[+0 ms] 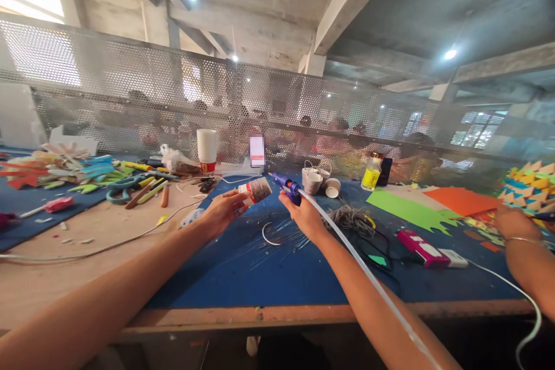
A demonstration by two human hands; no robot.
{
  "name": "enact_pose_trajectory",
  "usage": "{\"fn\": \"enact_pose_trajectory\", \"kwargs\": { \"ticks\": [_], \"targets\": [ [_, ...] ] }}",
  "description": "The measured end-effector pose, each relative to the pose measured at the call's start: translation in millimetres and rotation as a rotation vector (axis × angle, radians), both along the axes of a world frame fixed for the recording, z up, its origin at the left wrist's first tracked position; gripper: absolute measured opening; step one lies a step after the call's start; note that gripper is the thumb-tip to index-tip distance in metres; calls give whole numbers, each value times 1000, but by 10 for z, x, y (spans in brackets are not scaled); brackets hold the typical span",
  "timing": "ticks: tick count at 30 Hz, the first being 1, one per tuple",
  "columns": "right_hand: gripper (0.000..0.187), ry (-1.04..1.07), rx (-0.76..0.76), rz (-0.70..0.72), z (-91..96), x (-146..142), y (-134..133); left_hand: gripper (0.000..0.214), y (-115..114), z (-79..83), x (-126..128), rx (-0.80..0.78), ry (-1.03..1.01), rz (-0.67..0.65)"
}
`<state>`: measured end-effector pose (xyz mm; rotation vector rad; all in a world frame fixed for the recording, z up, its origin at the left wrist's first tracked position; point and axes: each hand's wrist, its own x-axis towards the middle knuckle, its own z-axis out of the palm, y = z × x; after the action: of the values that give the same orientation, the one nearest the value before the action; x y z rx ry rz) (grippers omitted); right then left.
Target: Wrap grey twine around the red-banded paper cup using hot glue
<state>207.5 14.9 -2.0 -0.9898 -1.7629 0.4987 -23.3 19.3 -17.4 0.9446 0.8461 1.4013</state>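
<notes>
My left hand (223,208) is closed around a small paper cup (260,189) tipped on its side, partly wrapped in greyish cord, with some red and white showing. In my right hand (307,217) is a blue-purple hot glue gun (284,183), its nozzle pointing left, just above the cup's end. Whether the two touch I cannot tell. A long pale glue stick (347,243) trails from the gun's back over my right forearm. Beyond that hand stand cord-wrapped cups (311,180) with thin handles. A tangle of grey cord (351,219) lies to its right.
Stacked paper cups (207,147) and a lit phone (256,150) stand by the perforated screen. Scissors (124,189) lie left; a yellow-labelled bottle (371,173), green paper (407,208) and a pink power strip (420,247) are right. Another person's hand (515,222) is far right.
</notes>
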Motion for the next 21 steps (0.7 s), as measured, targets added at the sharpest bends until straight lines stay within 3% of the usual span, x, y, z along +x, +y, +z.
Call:
{"fn": "enact_pose_trajectory", "kwargs": {
  "ticks": [10,21],
  "targets": [
    [28,-117,86,120,-31,-65,-94,33,-64,68,40,19,107,14],
    [31,-161,97,146,-74,-71,-75,30,-71,29,58,117,212,36]
  ]
}}
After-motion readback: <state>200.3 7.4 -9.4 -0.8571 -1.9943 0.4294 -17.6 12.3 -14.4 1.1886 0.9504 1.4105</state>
